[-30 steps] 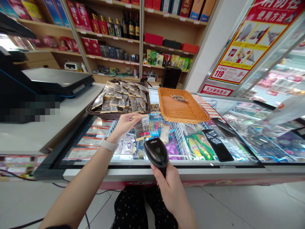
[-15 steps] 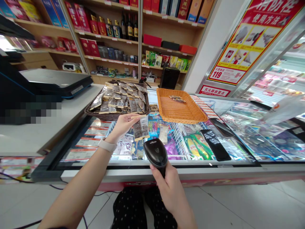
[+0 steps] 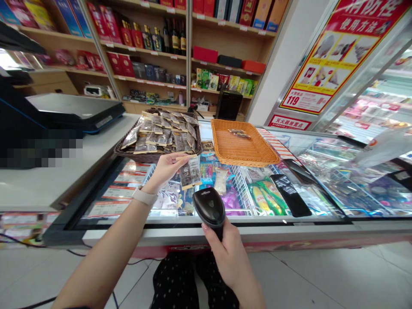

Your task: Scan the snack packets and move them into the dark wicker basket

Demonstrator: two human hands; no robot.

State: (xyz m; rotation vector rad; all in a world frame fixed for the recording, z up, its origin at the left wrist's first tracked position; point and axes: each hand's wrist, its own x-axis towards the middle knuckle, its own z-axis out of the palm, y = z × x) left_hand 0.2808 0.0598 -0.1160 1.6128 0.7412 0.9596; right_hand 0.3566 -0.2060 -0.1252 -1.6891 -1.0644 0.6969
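My left hand point(image 3: 169, 169) pinches the top edge of a small snack packet point(image 3: 190, 172), which hangs over the glass lid of the chest freezer. Wrapped around the handle of a black barcode scanner point(image 3: 209, 206) is my right hand point(image 3: 225, 249). The scanner's head points up toward the packet, a short gap apart from it. Behind my left hand, a dark brown wicker basket point(image 3: 124, 148) is heaped with similar packets. To its right stands an orange wicker basket point(image 3: 244, 152) with a few packets point(image 3: 239, 133) lying at its back.
A black phone point(image 3: 290, 195) lies on the freezer glass at right, near another dark flat object point(image 3: 299, 171). At left, a counter point(image 3: 25, 189) carries a weighing scale point(image 3: 77, 109). Shelves of bottles and boxes point(image 3: 175, 36) stand behind. Cables run across the floor.
The scanner in my right hand has shifted very slightly left. My left hand and the packet stay almost still.
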